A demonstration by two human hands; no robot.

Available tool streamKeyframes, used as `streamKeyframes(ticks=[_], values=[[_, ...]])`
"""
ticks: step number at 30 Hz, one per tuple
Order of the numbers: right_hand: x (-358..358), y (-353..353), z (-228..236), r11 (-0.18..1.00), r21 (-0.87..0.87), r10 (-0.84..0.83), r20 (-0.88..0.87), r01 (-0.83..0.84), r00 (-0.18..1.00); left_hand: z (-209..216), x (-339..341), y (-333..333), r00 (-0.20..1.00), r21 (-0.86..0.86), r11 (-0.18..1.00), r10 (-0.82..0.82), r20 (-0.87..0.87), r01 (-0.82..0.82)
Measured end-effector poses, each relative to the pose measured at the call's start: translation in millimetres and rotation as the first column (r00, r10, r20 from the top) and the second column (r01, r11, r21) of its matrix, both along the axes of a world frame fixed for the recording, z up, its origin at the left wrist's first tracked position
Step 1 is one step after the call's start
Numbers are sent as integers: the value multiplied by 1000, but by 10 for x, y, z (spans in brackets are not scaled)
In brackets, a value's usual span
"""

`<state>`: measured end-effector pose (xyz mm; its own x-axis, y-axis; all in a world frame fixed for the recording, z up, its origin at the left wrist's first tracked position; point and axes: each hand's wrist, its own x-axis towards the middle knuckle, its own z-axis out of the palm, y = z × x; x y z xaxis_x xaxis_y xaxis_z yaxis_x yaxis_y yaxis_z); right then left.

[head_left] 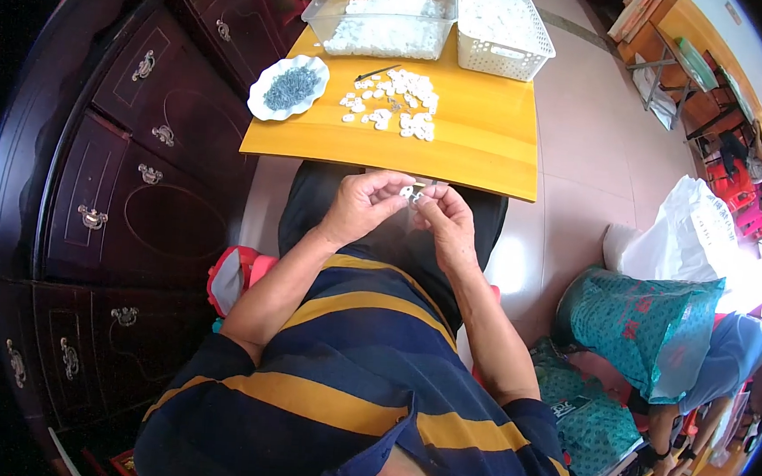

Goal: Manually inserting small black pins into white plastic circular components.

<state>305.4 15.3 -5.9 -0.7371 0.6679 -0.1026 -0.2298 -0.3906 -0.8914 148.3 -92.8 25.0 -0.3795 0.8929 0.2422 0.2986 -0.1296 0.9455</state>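
Between my two hands, just off the table's front edge and above my lap, is a small white plastic piece [407, 192]. My left hand [361, 204] pinches it from the left with thumb and forefinger. From the other side my right hand [445, 222] closes on it too, thumb against forefinger; a tiny part may be hidden under those fingertips. Loose white plastic pieces [418, 125] lie scattered on the yellow wooden table [482, 148] in front of me. Among them are a few small dark metal bits [395, 105]. A thin black tool [376, 73] rests behind them.
A scalloped white dish [262, 107] of small grey-blue parts stands at the table's left. Behind are a clear bin [324, 27] and a white basket [505, 61], both full of white pieces. Dark cabinets [122, 196] flank my left; teal bags [637, 323] and another person [731, 364] are at right.
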Motion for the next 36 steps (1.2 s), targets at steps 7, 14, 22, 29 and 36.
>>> streamKeyframes(ticks=[7, 14, 22, 29, 36], values=[[-5, 2, -20, 1000, 10, 5, 5, -5, 1000, -7, 0, -12, 1000, -6, 1000, -1, -5, 0], [-5, -20, 38, 999, 32, 11, 33, -13, 999, 23, 9, -22, 1000, -14, 1000, -12, -3, 11], [1, -16, 63, 999, 26, 43, 81, -45, 996, 24, -45, -41, 999, -31, 999, -20, -38, 18], [-8, -39, 61, 998, 0, 61, 76, -61, 995, -16, -97, -61, 998, -62, 997, -41, -40, 38], [12, -24, 60, 996, -5, 94, 111, -94, 989, 5, -119, -59, 998, -56, 996, -68, -11, 67]])
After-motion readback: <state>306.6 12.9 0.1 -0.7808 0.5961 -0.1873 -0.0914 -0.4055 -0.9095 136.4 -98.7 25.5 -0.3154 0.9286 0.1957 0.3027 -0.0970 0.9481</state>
